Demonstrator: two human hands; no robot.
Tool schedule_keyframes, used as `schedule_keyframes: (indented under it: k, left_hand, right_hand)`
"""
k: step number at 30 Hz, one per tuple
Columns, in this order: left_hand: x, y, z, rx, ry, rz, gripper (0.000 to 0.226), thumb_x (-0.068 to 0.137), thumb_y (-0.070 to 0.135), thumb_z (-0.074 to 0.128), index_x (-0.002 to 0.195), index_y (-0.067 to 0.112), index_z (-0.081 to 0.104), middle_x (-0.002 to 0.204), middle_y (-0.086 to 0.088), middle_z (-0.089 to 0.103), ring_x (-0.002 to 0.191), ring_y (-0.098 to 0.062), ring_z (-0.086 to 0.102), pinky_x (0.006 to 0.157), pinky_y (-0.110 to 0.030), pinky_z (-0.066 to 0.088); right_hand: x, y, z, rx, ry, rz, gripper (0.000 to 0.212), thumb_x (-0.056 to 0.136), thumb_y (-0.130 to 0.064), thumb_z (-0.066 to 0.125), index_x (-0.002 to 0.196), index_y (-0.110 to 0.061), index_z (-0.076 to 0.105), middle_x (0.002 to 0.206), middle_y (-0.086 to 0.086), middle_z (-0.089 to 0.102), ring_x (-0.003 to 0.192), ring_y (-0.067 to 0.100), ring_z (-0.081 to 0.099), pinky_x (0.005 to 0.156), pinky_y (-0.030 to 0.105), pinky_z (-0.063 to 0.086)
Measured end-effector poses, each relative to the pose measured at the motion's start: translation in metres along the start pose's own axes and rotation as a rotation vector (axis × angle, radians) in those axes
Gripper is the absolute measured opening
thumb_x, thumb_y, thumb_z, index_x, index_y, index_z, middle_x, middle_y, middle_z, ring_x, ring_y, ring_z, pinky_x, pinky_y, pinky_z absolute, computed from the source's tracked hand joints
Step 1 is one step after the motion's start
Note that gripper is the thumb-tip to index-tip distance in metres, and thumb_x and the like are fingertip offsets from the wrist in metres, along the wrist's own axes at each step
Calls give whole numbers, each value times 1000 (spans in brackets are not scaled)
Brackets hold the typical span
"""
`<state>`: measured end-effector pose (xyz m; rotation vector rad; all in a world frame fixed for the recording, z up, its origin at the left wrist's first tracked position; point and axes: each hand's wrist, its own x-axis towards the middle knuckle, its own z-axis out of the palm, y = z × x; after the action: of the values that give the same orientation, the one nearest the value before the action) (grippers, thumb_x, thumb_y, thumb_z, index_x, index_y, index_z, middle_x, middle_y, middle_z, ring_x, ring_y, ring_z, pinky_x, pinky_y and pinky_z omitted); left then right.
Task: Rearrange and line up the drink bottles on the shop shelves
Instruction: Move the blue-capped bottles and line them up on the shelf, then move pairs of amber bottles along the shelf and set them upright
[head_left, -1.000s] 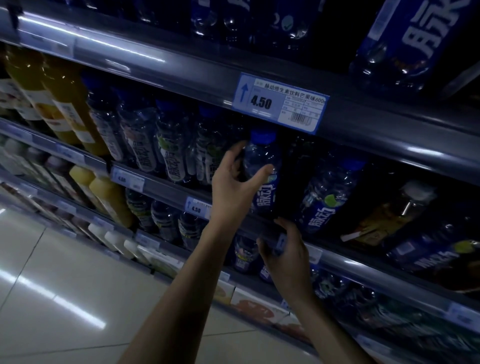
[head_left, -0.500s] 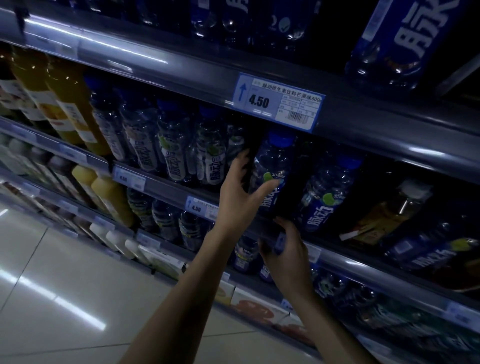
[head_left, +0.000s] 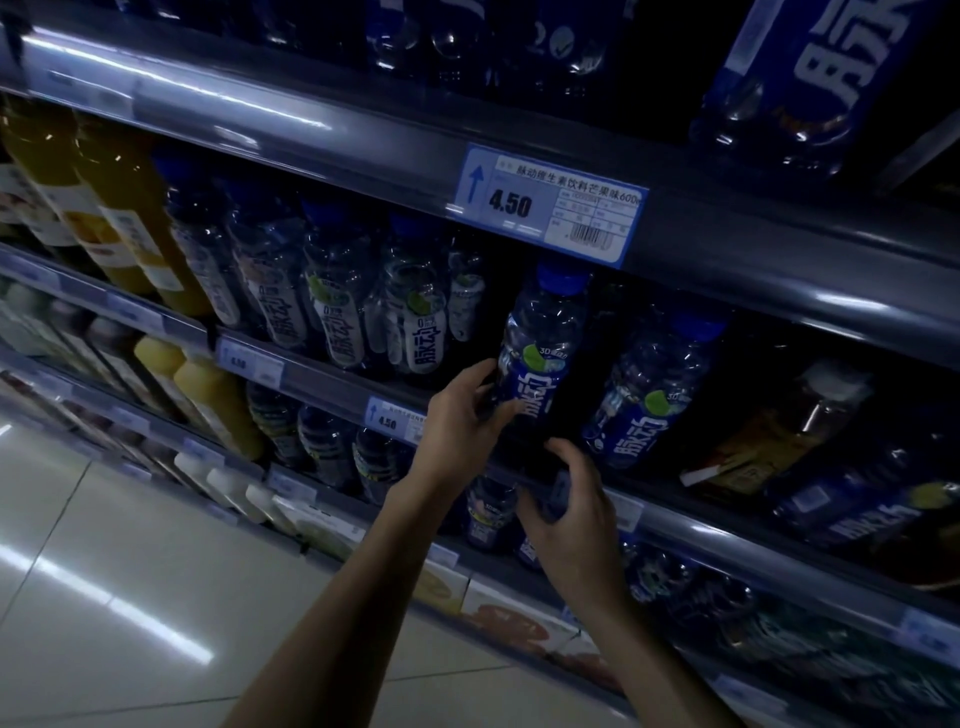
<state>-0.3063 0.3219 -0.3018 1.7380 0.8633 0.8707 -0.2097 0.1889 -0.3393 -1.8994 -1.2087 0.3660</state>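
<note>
A clear bottle with a blue cap and blue label (head_left: 543, 358) stands on the middle shelf (head_left: 727, 525). My left hand (head_left: 462, 421) grips its lower part from the left, thumb across the label. My right hand (head_left: 569, 506) is just below, fingers curled over the shelf's front rail under the bottle. A second blue-label bottle (head_left: 652, 395) stands to the right with a dark gap between them. Several white-label bottles (head_left: 343, 306) stand in a row to the left.
Orange juice bottles (head_left: 119, 218) stand at the far left. An amber bottle (head_left: 784, 426) lies at the right. A 4.50 price tag (head_left: 545, 205) hangs on the upper shelf rail. More bottles fill the lower shelves (head_left: 322, 447). Tiled floor (head_left: 104, 571) lies below left.
My left hand slid down from the bottle's upper part to its lower label, and the bottle now stands further right and deeper on the shelf. My right hand stayed at the rail.
</note>
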Motion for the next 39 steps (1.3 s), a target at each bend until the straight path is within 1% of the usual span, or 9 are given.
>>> schedule_keyframes:
  k: [5, 8, 16, 21, 24, 29, 33, 35, 39]
  left_hand:
    - [7, -7, 2, -4, -31, 44, 38, 90, 20, 65, 127, 20, 54, 118, 10, 64, 111, 3, 58, 88, -16, 49]
    - [10, -6, 3, 10, -41, 46, 43, 90, 19, 65, 131, 13, 52, 123, 2, 63, 114, -3, 57, 90, -17, 49]
    - [11, -5, 4, 42, -54, 20, 50, 90, 23, 65, 134, 11, 47, 128, -2, 61, 120, -12, 55, 97, -30, 50]
    - [3, -1, 4, 49, -57, 17, 46, 90, 24, 65, 131, 22, 48, 123, 6, 63, 113, -4, 58, 92, -36, 53]
    - [-6, 0, 3, 91, 10, -33, 63, 87, 34, 68, 140, 24, 37, 139, 5, 49, 126, -10, 46, 96, -34, 48]
    - [-20, 8, 1, 105, 64, -8, 63, 84, 39, 69, 138, 26, 39, 138, 6, 45, 123, -8, 45, 92, -29, 46]
    - [-36, 24, 2, 63, 81, 20, 49, 83, 41, 70, 123, 50, 43, 127, 18, 49, 115, 8, 46, 81, -9, 43]
    - [-45, 34, 5, 52, 66, 43, 48, 84, 38, 70, 116, 59, 43, 123, 22, 50, 113, 9, 48, 80, -9, 45]
    - [-66, 47, 27, 70, 34, 27, 56, 82, 42, 71, 131, 36, 45, 132, 10, 52, 120, -2, 50, 88, -21, 48]
  right_hand:
    - [0, 0, 3, 2, 14, -3, 57, 87, -25, 67, 138, -24, 41, 142, -2, 44, 115, -10, 34, 84, -7, 24]
    - [0, 0, 4, 5, 19, 3, 58, 87, -25, 68, 138, -25, 41, 141, -1, 44, 114, -9, 35, 82, -7, 25]
    - [0, -1, 6, 13, 26, 5, 58, 87, -28, 66, 139, -25, 39, 142, -1, 43, 113, -11, 33, 82, -7, 25]
    - [-1, -3, 3, 44, 48, 26, 60, 87, -27, 66, 140, -24, 39, 143, -2, 43, 116, -10, 33, 84, -7, 23]
    - [-4, -5, -3, 95, 68, 32, 57, 87, -24, 67, 138, -25, 41, 142, -4, 45, 120, -7, 36, 88, -5, 24]
    - [-9, -12, -15, 141, 106, 19, 53, 88, -25, 66, 136, -25, 44, 137, -7, 48, 119, -8, 40, 89, -2, 27]
    - [-13, -15, -31, 154, 138, 15, 51, 88, -27, 65, 135, -23, 46, 133, -7, 50, 120, -5, 42, 92, 0, 29]
    - [-18, -13, -44, 156, 160, 19, 49, 88, -28, 64, 134, -25, 46, 131, -10, 50, 121, -1, 44, 92, 3, 30]
    - [-31, -4, -74, 183, 210, 65, 49, 89, -31, 63, 134, -30, 44, 129, -14, 48, 120, -2, 43, 91, 5, 31]
